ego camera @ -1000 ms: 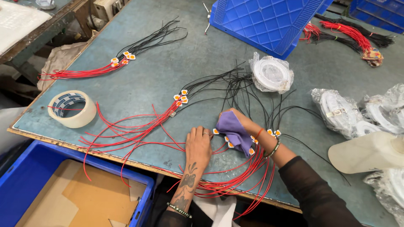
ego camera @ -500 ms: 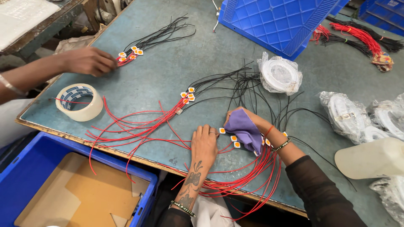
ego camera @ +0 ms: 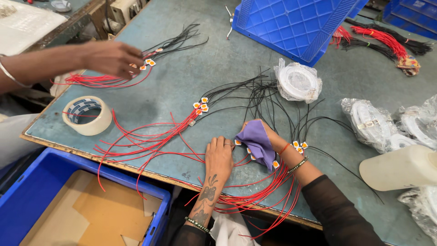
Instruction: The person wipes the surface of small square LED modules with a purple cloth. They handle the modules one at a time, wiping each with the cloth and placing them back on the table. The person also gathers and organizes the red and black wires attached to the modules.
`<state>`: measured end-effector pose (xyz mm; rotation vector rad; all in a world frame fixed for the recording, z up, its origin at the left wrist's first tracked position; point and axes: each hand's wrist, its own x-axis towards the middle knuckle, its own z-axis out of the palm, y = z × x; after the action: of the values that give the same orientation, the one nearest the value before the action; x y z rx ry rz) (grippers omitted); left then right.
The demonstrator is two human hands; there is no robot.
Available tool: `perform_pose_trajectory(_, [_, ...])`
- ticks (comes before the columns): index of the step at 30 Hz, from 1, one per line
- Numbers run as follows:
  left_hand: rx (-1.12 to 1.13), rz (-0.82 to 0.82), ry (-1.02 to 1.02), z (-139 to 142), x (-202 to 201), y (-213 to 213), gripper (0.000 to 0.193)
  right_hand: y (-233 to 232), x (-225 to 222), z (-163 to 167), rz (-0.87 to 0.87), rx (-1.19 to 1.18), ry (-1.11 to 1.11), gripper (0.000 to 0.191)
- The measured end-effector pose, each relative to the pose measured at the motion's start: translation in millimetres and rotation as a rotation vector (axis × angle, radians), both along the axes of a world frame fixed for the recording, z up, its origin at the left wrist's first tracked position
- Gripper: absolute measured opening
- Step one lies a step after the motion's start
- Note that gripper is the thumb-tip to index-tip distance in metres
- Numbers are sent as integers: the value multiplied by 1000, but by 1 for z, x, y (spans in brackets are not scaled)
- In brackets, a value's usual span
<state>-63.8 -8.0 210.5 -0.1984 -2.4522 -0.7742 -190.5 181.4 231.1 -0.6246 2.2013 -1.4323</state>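
Near the front edge of the grey-green worktable [ego camera: 191, 86], we press our left hand [ego camera: 219, 155] flat, fingers spread and gripping nothing, on a fan of red wires [ego camera: 150, 139]. Our right hand [ego camera: 268, 136] sits just beside it, fingers curled closed around a purple cloth [ego camera: 256, 142] that drapes over small square white-and-orange parts [ego camera: 298, 146] at the wire ends. Black wires [ego camera: 268, 98] fan away from those parts toward the middle of the table, while the red strands spill past the table's front lip near our forearms.

At the far left, another person's hand [ego camera: 111, 58] reaches in over a second bundle of red and black wires [ego camera: 109, 79]; we cannot tell how it grips. A roll of tape [ego camera: 87, 115] lies close to the left corner, just touching one red strand. Bagged white coils [ego camera: 298, 83] sit beyond our right hand, more bagged coils [ego camera: 373, 120] lie further right, and a white plastic jug [ego camera: 400, 166] lies on its side near the right edge. A blue crate [ego camera: 291, 23] stands tilted at the back. Open tabletop shows between the two wire groups. Below the front edge sits a blue bin [ego camera: 32, 196] lined with cardboard.
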Motion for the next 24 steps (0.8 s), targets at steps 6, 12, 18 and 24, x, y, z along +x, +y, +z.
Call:
perform_pose_trajectory(6, [-12, 15, 3, -3, 0, 1, 9, -1, 0, -1, 39, 76, 183, 15])
perform_pose_trajectory(12, [-16, 31, -4, -4, -1, 2, 10, 1, 1, 6, 92, 103, 104, 15])
perform_pose_trajectory(18, [-4, 33, 7, -2, 0, 1, 9, -3, 3, 17, 124, 157, 78, 23])
perform_pose_trajectory(24, [9, 33, -11, 0, 0, 2, 8, -6, 5, 27, 135, 227, 58, 25])
